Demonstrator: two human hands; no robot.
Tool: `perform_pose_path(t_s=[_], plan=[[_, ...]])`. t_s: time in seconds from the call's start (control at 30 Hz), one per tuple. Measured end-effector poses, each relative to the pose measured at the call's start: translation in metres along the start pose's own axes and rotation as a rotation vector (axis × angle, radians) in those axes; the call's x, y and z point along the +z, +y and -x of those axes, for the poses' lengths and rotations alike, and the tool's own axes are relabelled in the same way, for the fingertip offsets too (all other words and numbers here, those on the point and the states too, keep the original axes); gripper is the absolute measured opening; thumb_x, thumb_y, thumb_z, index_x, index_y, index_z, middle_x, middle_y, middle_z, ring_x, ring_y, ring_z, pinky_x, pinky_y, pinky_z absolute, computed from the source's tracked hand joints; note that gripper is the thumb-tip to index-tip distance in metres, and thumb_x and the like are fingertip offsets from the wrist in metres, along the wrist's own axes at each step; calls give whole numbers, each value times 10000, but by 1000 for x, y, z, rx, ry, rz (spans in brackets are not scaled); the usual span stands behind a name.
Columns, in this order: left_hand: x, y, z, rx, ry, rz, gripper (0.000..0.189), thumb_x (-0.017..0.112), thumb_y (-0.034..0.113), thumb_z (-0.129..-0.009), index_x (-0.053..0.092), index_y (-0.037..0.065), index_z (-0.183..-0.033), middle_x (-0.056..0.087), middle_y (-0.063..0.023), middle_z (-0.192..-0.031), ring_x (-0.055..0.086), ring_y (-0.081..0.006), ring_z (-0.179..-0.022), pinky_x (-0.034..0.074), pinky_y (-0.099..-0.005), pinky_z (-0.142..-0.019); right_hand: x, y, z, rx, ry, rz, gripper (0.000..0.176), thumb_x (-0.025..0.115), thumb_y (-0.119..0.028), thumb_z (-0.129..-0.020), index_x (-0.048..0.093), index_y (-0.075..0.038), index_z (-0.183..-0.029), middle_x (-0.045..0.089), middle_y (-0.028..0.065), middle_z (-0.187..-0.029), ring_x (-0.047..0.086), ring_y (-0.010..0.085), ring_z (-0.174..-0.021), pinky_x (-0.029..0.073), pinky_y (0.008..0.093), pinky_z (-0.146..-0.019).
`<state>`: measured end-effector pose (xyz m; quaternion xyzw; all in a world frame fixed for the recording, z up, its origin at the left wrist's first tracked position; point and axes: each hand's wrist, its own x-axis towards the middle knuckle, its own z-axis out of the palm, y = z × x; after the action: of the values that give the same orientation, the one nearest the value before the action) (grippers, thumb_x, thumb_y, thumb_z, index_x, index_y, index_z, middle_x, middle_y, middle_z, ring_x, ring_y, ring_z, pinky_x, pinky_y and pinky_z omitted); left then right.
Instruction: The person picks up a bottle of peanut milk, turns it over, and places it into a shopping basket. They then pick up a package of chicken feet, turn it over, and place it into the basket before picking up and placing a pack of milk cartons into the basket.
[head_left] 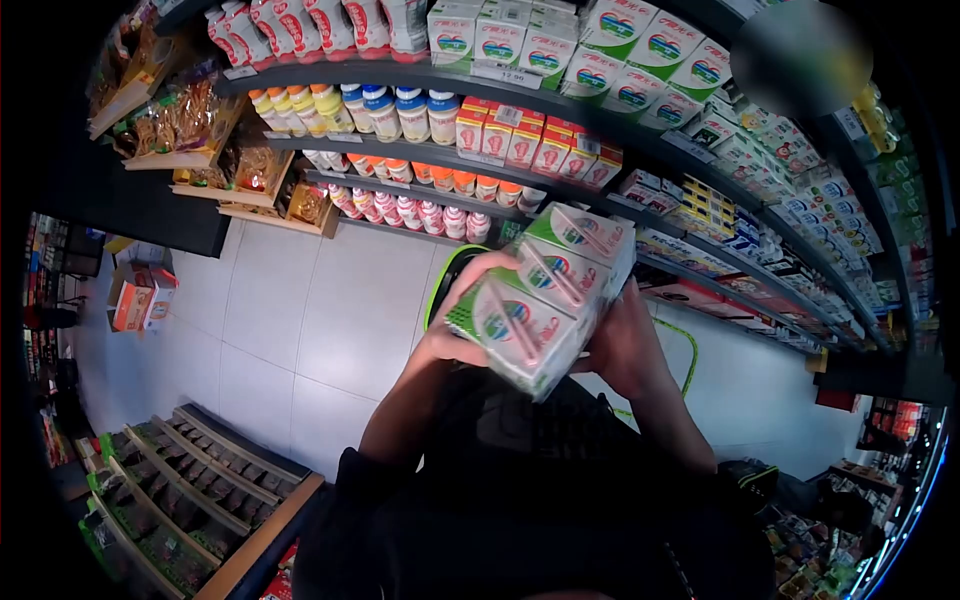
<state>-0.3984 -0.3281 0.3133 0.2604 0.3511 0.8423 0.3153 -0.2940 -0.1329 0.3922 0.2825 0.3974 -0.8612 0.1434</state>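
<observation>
Between my two hands is a shrink-wrapped pack of drink cartons [545, 290], white and green with pink straws on their sides. It is held tilted in front of my body. My left hand [462, 315] grips its left end, with the thumb below and the fingers along the upper edge. At the pack's right side, my right hand [622, 345] is closed against it, its fingertips partly hidden behind the cartons. A bright green rim [437, 287] of some dark object shows beneath the pack, mostly covered by my arms and the cartons.
Shelves ahead carry similar white-green cartons [640, 60], red-and-white boxes [535, 140] and bottles [410, 112]. Wooden trays of packaged food [180, 125] stick out at the left. An orange box [142, 297] sits on the tiled floor [330, 320]. A slatted display rack [190, 490] stands lower left.
</observation>
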Motion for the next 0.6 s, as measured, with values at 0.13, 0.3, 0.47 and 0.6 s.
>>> perform_pose_path(t_s=[0.13, 0.3, 0.47, 0.6], plan=[[-35, -39, 10, -107, -101, -33, 892, 810, 117, -515, 416, 84, -1315, 242, -147, -1479, 341, -286, -1322, 311, -387, -1075, -36, 26, -53, 198, 101, 71, 575, 567, -430, -877, 445, -75, -1313, 602, 96, -1173, 630, 254, -1008, 548, 435, -784], [-97, -97, 49, -432, 4, -55, 921, 826, 52, -612, 356, 85, -1403, 308, -172, -1473, 363, -248, -1328, 333, -357, -1075, -82, 80, -130, 314, 233, 140, 542, 609, -320, -855, 457, -50, -1300, 603, 119, -1158, 628, 272, -1015, 536, 464, -824], [-185, -230, 168, -598, 473, -426, 872, 775, 162, -748, 274, 61, -1454, 443, -175, -1381, 491, -271, -1226, 430, -355, -993, -170, 204, -277, 251, 476, 206, 637, 730, -244, -769, 436, -13, -1286, 597, 142, -1153, 627, 271, -1003, 535, 460, -831], [-220, -273, 216, -705, 855, -376, 826, 780, 234, -753, 336, 73, -1431, 516, -196, -1319, 587, -271, -1132, 497, -352, -883, -225, 316, -418, 266, 862, 755, 1026, 805, -352, -665, 206, 100, -1365, 565, 213, -1195, 597, 321, -1061, 507, 396, -877]])
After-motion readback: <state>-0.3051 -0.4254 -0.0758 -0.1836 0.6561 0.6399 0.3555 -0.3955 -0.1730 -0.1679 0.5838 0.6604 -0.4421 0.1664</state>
